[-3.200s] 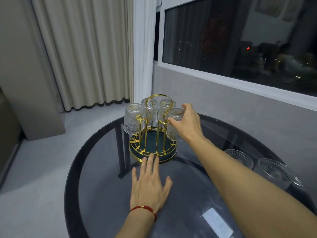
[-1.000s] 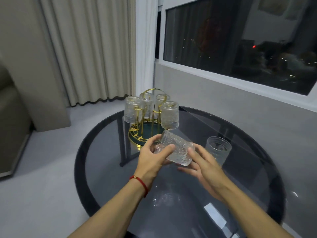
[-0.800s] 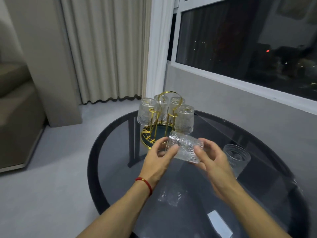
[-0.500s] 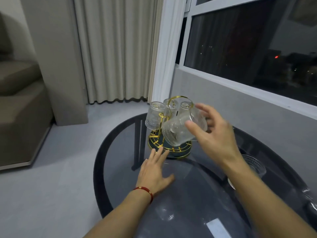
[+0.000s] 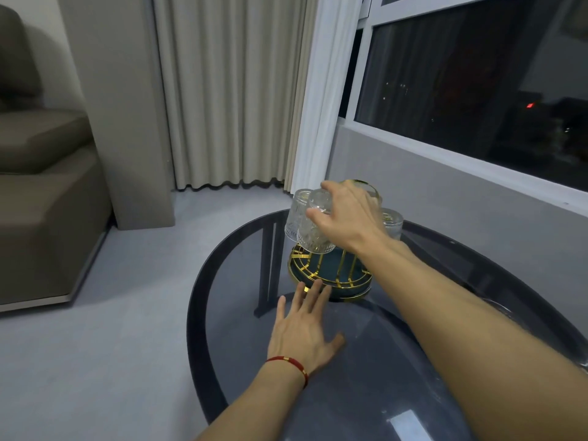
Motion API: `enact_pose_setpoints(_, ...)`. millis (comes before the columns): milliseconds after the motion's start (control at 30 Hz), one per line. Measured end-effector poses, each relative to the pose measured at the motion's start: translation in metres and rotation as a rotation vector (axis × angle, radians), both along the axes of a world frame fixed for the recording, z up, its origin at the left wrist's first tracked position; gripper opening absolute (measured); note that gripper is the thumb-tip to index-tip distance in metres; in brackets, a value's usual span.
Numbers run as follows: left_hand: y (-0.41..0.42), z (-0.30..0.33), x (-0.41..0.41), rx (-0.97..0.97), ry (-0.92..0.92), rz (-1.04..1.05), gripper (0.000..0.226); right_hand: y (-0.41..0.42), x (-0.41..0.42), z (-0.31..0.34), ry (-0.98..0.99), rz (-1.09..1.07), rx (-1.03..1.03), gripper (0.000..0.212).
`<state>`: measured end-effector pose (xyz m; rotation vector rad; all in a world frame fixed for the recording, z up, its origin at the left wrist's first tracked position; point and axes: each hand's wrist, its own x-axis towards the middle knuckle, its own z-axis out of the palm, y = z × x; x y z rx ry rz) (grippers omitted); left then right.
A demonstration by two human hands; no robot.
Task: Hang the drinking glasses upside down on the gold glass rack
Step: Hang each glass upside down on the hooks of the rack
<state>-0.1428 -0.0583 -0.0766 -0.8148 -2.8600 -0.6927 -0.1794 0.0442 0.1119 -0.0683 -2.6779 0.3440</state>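
Right hand (image 5: 348, 218) grips an inverted glass (image 5: 313, 229) over the gold rack (image 5: 331, 276); left hand (image 5: 304, 332) lies flat, empty.

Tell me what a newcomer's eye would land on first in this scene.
First, the right hand gripping an upside-down ribbed glass over the near-left side of the gold glass rack at the far edge of the dark round glass table. Next, the left hand, a red bracelet at its wrist, lies flat on the tabletop just before the rack's base.
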Motion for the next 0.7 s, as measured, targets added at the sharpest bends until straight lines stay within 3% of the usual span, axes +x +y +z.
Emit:
enact_pose_setpoints(267,0.002,0.0,-0.001,-0.007,0.015,0.004,0.087,0.006,-0.008,-0.026,-0.059,-0.045,-0.015,0.055)
enact_pose_setpoints(567,0.0,0.006,0.002,-0.025,0.018,0.019,0.085,0.005,-0.002,-0.047,-0.047,-0.048,0.089,0.058)
enact_pose_setpoints(700,-0.003,0.019,0.006,0.119,0.096,0.06,0.064,0.014,0.03,-0.058,0.021,0.006,0.069,0.063)
